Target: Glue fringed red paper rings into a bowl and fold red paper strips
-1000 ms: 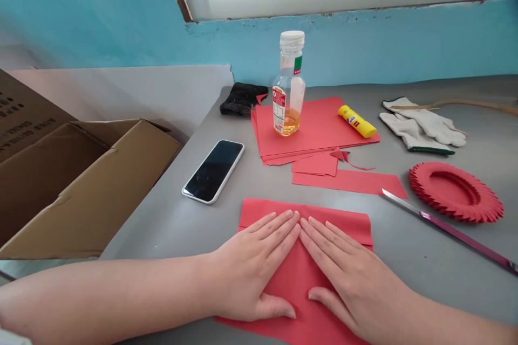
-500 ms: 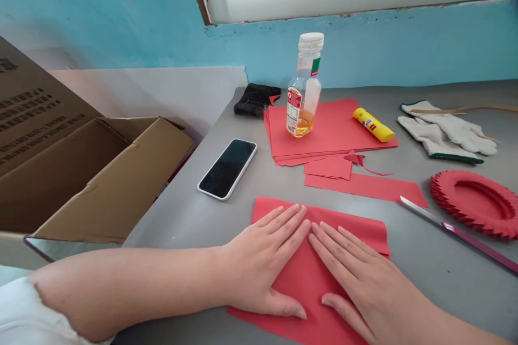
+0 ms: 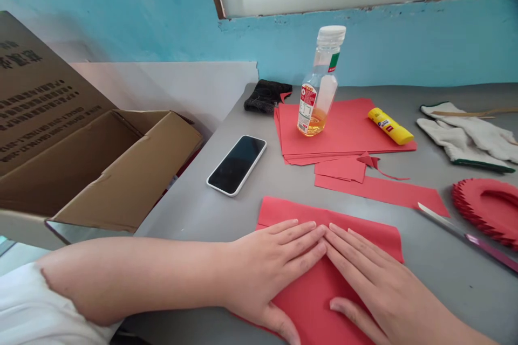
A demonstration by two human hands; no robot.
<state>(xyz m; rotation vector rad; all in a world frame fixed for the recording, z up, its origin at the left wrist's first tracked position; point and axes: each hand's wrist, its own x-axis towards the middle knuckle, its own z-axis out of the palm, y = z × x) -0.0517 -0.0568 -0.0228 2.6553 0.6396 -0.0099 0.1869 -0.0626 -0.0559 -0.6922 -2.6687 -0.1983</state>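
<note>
A red paper sheet [image 3: 313, 299] lies on the grey table in front of me, with a folded band along its far edge. My left hand [image 3: 275, 267] rests flat on its left part, fingers stretched toward the middle. On the right part lies my right hand [image 3: 376, 275], palm down and fingers extended. The fingertips of both hands meet near the fold. Neither hand grips anything. Beyond the sheet are red paper strips [image 3: 384, 191] and a cutter [image 3: 457, 230] with a purple handle.
A phone [image 3: 237, 165], a bottle [image 3: 318, 86] on stacked red paper [image 3: 348, 140], a yellow glue stick [image 3: 390, 126], white gloves [image 3: 469, 135], a black cloth [image 3: 265, 96] and a pleated red ring [image 3: 496, 210] stand around. An open cardboard box [image 3: 133, 172] is at left.
Both hands have moved slightly on the sheet, and their fingertips have come together near the fold. The whole view has shifted, with table items appearing further right.
</note>
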